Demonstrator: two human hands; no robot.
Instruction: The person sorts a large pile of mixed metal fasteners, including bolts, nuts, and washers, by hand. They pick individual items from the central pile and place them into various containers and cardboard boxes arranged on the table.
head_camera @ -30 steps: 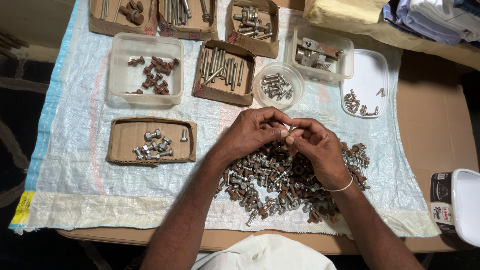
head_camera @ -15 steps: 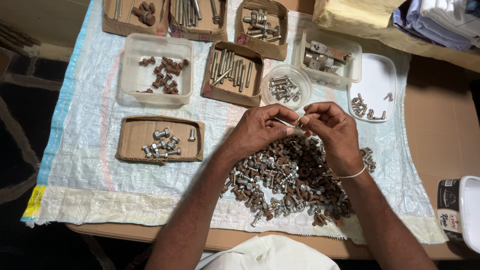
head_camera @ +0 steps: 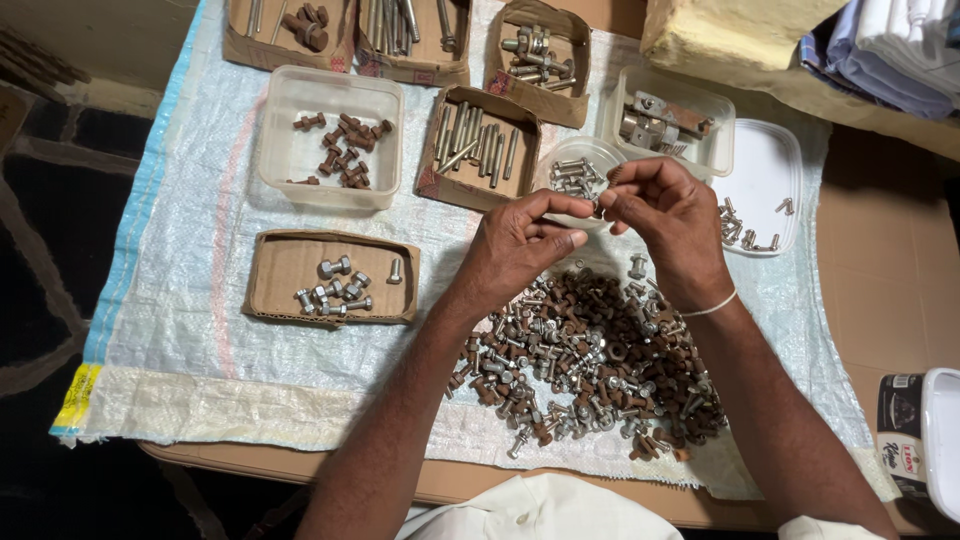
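At far left a cardboard tray of shiny bolts lies on the woven plastic sheet covering the surface. The left hand and the right hand meet fingertip to fingertip, pinching a small bolt between them, just above the round clear tub. Below both hands spreads the heap of rusty and shiny bolts and nuts.

A dark package with a red-and-white label stands at the right edge of the counter, touching a white container. A yellow printed patch marks the woven sheet's lower left corner.
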